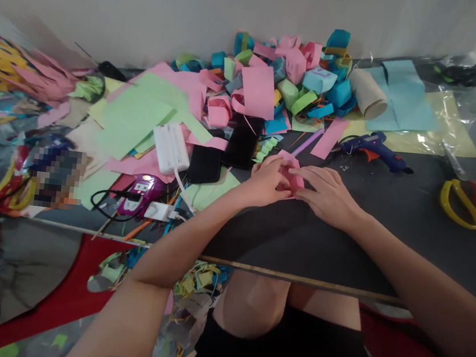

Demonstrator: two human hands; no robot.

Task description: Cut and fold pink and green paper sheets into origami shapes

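A small pink paper piece [293,178], folded into a ring-like shape, is held between both hands over the dark table. My left hand [268,182] grips its left side with curled fingers. My right hand [326,194] has its fingertips on the right side of the same piece. Just beyond the hands lie a purple strip [308,142] and a pink strip [331,138]. A black phone [243,142] rests to the left of the hands, beside small folded green pieces [266,149].
Behind the hands is a heap of folded paper pieces [294,64] with a cardboard roll [368,94]. A blue glue gun [374,148] and scissors [461,204] lie right. A white power bank [171,148] and purple device [144,195] lie left, near another person's arm.
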